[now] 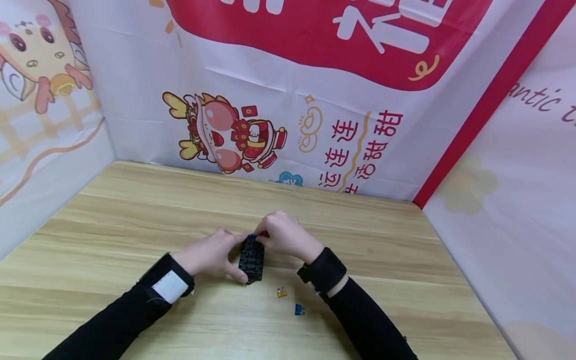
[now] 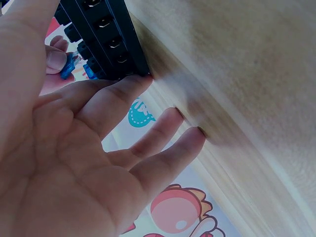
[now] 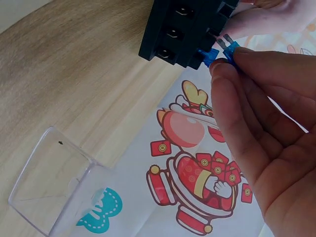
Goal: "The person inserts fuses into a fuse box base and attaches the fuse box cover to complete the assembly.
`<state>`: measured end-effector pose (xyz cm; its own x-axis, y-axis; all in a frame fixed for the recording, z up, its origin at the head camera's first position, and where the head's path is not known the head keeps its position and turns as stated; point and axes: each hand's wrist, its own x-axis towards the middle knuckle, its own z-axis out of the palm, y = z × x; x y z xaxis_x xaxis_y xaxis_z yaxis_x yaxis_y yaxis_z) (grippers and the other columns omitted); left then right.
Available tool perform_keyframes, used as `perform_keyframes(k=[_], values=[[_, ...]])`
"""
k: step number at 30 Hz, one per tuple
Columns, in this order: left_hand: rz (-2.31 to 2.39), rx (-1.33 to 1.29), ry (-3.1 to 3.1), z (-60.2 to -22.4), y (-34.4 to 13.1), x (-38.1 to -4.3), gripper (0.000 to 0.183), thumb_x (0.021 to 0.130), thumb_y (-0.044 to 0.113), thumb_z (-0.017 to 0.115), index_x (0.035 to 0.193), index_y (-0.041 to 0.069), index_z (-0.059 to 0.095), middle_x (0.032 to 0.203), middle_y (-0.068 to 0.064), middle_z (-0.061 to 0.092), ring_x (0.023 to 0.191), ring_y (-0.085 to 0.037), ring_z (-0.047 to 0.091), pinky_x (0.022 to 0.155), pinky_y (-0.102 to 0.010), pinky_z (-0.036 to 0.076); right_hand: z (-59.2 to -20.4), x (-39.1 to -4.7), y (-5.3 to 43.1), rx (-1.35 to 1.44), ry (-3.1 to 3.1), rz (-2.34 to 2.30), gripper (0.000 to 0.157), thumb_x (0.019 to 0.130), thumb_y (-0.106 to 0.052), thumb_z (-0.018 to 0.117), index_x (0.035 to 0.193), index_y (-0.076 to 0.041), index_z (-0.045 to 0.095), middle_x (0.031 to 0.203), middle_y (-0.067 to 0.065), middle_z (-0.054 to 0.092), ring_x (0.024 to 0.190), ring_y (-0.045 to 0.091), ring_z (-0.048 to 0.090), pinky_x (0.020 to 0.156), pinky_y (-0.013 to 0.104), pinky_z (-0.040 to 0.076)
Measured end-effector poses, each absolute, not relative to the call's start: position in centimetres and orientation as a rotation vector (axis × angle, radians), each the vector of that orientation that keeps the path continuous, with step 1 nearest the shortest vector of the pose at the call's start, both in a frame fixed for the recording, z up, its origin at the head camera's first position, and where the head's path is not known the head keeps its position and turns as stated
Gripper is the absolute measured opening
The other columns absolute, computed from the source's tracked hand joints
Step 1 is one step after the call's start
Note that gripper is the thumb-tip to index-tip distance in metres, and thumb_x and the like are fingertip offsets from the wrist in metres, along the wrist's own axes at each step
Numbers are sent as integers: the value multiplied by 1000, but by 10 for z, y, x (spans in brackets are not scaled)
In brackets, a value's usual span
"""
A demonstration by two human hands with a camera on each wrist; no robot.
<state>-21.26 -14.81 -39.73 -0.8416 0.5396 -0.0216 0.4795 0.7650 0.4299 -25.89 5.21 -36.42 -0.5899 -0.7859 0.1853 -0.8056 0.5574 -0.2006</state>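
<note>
A black fuse box [image 1: 251, 261] stands on the table, its row of slots facing up. My left hand [image 1: 210, 253] grips it lengthwise, thumb at the near end and a fingertip at the far end; the other fingers stretch out past it in the left wrist view. Between thumb and fingertips, my right hand [image 1: 285, 235] pinches a blue blade fuse [image 3: 229, 50], its two metal prongs pointing toward the box. Another blue fuse [image 3: 210, 57] sits in the box's far end, right beside the pinched one.
An orange blade fuse [image 1: 281, 292] and a loose blue fuse [image 1: 299, 310] lie on the wooden table [image 1: 216, 320], nearer me than the box. A clear plastic cover [image 3: 92, 161] rests beyond my right hand, which mostly hides it in the head view. Printed cloth walls [image 1: 288, 75] border the table.
</note>
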Motion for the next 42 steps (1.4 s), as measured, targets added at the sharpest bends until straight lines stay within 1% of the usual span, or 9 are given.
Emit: perform_keyframes(k=[6,11,18,26,33,42], values=[[626,811,2817,-398,-150,-212,101,63,60,78,143,11,43,127,-8,55,109,-22,47,92,-39,40,-369,-261,51,1413,-2682,439,9,87,-11,69,93,-12,76,84,-9,66,77,-1,59,69,10,43],[631,800,2816,-399,-151,-211,101,63,60,78,144,11,43,127,-9,54,109,-22,46,91,-40,40,-371,-261,49,1438,-2678,446,9,87,-10,69,93,-11,76,85,-7,67,78,-2,59,71,9,43],[638,794,2815,-399,-151,-211,102,63,60,78,144,9,43,127,-9,54,109,-22,47,92,-39,40,-373,-261,48,1453,-2681,420,9,87,-10,69,93,-11,75,86,-7,67,80,-1,59,71,9,42],[643,811,2816,-399,-149,-213,102,63,60,78,143,7,44,128,-10,55,112,-25,46,94,-41,39,-373,-261,50,1446,-2662,437,8,86,-8,70,91,-10,75,83,-7,66,76,-2,58,69,8,42],[637,812,2817,-399,-148,-213,101,63,59,78,142,7,44,126,-8,55,110,-23,47,93,-40,40,-372,-259,50,1445,-2678,433,9,86,-8,69,93,-10,75,87,-4,67,80,0,60,71,9,42],[635,808,2813,-398,-148,-212,101,63,59,78,142,7,44,126,-9,55,111,-24,46,93,-40,40,-374,-259,49,1419,-2695,444,9,86,-7,70,91,-10,76,87,-4,68,81,2,61,71,8,42]])
